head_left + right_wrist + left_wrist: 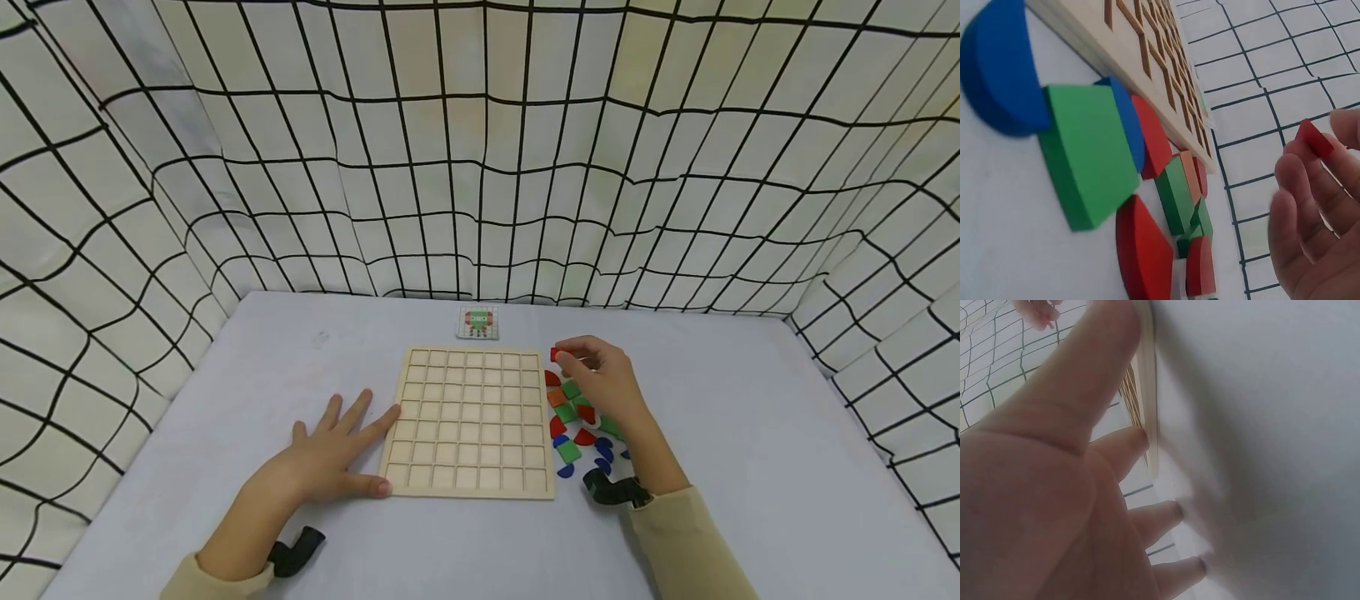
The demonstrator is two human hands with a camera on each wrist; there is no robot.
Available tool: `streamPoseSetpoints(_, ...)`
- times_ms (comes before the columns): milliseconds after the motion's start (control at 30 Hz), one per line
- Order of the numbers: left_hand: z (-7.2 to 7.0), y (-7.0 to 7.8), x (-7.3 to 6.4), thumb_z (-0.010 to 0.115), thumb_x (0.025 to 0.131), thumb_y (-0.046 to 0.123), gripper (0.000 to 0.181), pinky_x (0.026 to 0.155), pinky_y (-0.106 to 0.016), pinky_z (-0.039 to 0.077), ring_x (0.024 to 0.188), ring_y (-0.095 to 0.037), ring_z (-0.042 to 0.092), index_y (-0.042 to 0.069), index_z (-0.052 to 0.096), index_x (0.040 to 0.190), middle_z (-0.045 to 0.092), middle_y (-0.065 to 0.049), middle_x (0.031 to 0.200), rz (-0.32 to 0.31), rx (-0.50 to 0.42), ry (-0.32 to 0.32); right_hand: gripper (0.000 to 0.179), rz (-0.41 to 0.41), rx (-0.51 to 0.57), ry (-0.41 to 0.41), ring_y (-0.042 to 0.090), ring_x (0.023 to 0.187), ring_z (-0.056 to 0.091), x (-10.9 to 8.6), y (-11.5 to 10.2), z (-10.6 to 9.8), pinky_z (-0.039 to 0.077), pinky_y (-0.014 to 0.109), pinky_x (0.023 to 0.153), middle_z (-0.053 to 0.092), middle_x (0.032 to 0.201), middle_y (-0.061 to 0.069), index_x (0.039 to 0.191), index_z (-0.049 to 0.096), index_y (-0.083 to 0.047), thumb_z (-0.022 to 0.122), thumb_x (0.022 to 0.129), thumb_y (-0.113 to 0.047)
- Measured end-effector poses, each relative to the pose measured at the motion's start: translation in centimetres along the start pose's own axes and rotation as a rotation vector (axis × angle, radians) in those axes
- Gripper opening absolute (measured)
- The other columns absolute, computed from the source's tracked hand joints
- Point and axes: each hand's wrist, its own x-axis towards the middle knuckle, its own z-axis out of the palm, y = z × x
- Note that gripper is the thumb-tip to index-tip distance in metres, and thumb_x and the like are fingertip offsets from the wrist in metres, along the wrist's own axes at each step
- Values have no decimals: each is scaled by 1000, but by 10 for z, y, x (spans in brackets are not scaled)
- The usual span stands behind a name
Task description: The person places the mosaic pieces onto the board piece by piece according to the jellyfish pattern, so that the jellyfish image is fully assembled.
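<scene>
A pale wooden board (pixel 472 433) with a grid of square recesses lies flat on the table. My left hand (pixel 318 457) rests to its left with fingers spread, thumb and forefinger touching the board's left edge. Above the board's far right corner, my right hand (pixel 606 382) pinches a small red block (pixel 1314 139) between thumb and fingers. Below that hand, along the board's right side, lie loose flat blocks: green squares such as this green block (pixel 1090 153), red quarter-round pieces, an orange square (pixel 557 398) and blue half-round pieces (pixel 1004 69). The right hand and forearm partly hide the pile.
A small card (pixel 477 322) printed with a green and red figure lies beyond the board's far edge. White sheeting with a black grid net (pixel 480 192) rises behind the table and at both sides. Black wrist mounts (pixel 298 552) sit at both cuffs.
</scene>
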Motion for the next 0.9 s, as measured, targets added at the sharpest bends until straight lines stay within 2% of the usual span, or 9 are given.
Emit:
streamPoseSetpoints(167,1,0,1,69,69,74,107,96,-87,13,145,-60,7,31,30,158,14,-23,165,-11,-5,-4,30,41,148,-55,30,97,72,0,-3,4,60,41,81,71,112,13,121,68,-9,61,101,-30)
streamPoseSetpoints(367,1,0,1,68,70,74,106,97,-87,12,146,-59,6,30,29,158,14,-22,165,-17,-7,-12,30,48,159,-68,31,96,71,-1,-6,7,59,42,83,72,107,15,129,62,-9,61,101,-20)
streamPoseSetpoints(567,-1,1,1,69,72,72,105,97,-87,11,146,-59,6,28,29,158,14,-23,165,-14,-6,-27,29,75,192,-62,31,97,71,-2,-10,8,59,37,84,69,109,15,124,66,-4,64,99,-17)
streamPoseSetpoints(800,-3,4,2,71,72,70,105,97,-87,10,146,-59,5,28,29,158,13,-23,165,-22,-22,-33,25,92,217,-48,37,98,71,0,-17,8,58,42,86,64,110,14,121,68,-9,65,96,-14)
streamPoseSetpoints(900,-3,3,0,72,71,70,106,97,-87,10,146,-59,5,29,30,158,12,-23,165,-23,-21,-29,24,102,256,-29,33,99,72,4,-23,9,58,40,87,63,110,12,120,67,-12,66,96,-14)
